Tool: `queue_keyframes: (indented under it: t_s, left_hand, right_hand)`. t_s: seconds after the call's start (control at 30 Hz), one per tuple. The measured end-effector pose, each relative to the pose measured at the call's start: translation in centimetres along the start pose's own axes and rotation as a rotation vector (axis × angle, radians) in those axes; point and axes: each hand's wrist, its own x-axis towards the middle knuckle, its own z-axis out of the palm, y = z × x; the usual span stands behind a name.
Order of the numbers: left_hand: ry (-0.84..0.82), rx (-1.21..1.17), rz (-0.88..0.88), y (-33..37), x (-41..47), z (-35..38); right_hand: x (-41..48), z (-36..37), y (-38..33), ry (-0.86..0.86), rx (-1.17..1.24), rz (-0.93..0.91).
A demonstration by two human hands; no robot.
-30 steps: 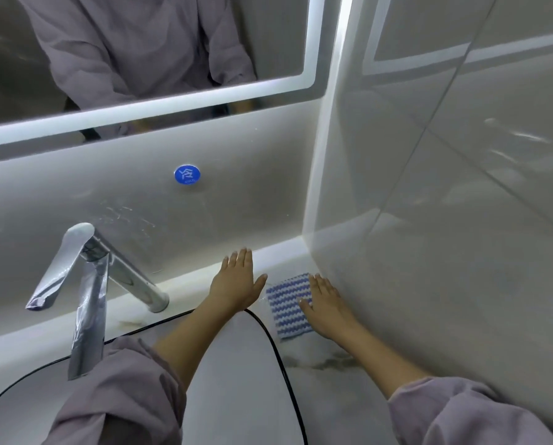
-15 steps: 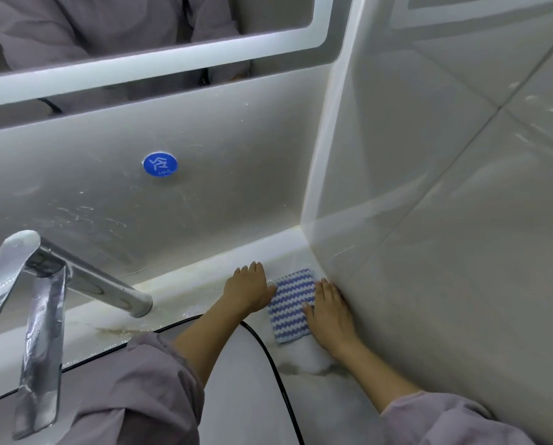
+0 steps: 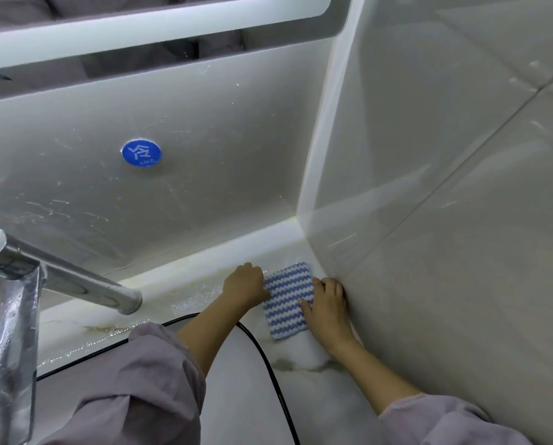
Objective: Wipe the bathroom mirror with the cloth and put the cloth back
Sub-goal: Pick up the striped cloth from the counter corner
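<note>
A blue-and-white striped cloth point(image 3: 288, 300) lies flat on the marble counter point(image 3: 304, 361), in the corner against the right wall. My left hand point(image 3: 244, 285) is at the cloth's left edge, with its fingers curled onto that edge. My right hand point(image 3: 328, 308) is at the right edge, thumb on top of the cloth and fingers bent over the side by the wall. The mirror point(image 3: 140, 30) with its lit band runs along the top and reflects a grey-sleeved person.
A chrome faucet point(image 3: 60, 284) juts out from the back wall at the left. Below my arms is the white basin with a black rim point(image 3: 268, 364). A round blue sticker marked COLD point(image 3: 141, 153) is on the back wall. The glossy tiled wall point(image 3: 445, 187) closes off the right.
Both hands lay flat and spread beside the cloth; they have closed in on its two edges and the left fingers have curled. The view has tipped down towards the counter.
</note>
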Motion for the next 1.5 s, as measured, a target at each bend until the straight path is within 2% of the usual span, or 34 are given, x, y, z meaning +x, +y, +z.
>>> queue_keyframes:
  t_s: [0.17,0.43,0.57,0.67,0.87,1.0,1.2,1.33,1.5]
  left_hand:
    - [-0.029,-0.010,0.005,0.0,0.3,0.4]
    - [-0.158,-0.082,-0.013,0.2,0.2,0.5]
    - [-0.198,-0.217,-0.029,0.0,0.2,0.1]
    - [-0.226,-0.413,-0.054,-0.4,-0.2,-0.6]
    - [-0.025,-0.966,-0.136,-0.4,-3.2,-4.5]
    - [0.088,-1.234,-0.084,0.0,-6.9,-7.4]
    - [0.269,-1.358,0.011,0.3,-13.6,-9.6]
    - [0.423,-1.443,0.102,0.1,-20.6,-9.5]
    - [0.503,-1.463,0.117,0.1,-22.5,-10.5]
  right_hand:
    - [0.2,-0.1,-0.3,-0.023,0.118,0.039]
    - [1.2,-0.2,-1.4,-0.128,0.314,0.218]
    - [1.8,-0.5,-1.9,-0.211,0.363,0.237]
    - [2.0,-1.4,-2.1,-0.231,0.431,0.230]
    - [1.9,-5.5,-3.5,-0.116,0.661,0.164]
    - [0.7,-9.2,-5.5,-0.103,0.857,0.088]
    - [-2.9,-13.6,-8.6,-0.121,1.116,0.050]
    - [-8.3,-15.8,-11.4,-0.107,1.305,0.005]
    - [-8.8,-17.3,-12.3,-0.179,1.461,0.019]
